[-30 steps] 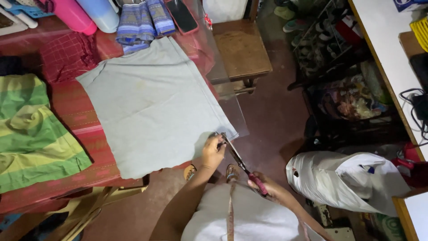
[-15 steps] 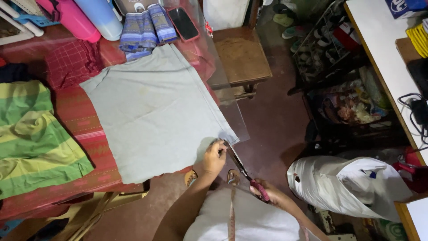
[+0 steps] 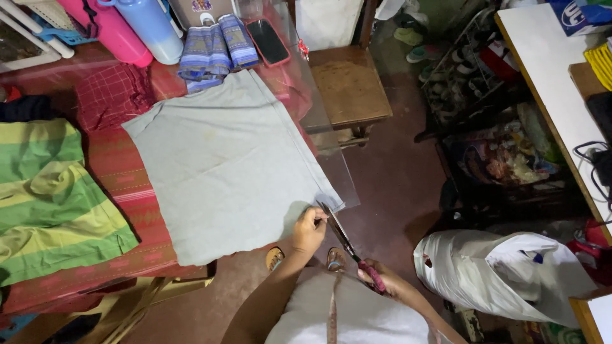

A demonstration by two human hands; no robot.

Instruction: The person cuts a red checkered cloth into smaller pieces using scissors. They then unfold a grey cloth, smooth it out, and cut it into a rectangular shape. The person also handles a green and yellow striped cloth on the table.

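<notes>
Pinching the near edge of the grey cloth (image 3: 233, 169) at frame centre, my left hand (image 3: 309, 229) keeps it taut; my right hand (image 3: 382, 283) grips scissors (image 3: 338, 232), blades at the edge. Soft, light and floppy; best held beside the cut.

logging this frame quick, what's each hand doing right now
Left hand: closed, pinching the near edge of the grey cloth.
Right hand: closed on the handles of the scissors, blades at the cloth edge.

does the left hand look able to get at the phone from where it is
Probably not without leaning in: the left hand pinches the grey cloth at the near edge, while the phone lies at the table's far side. Only flat cloth lies between.
</notes>
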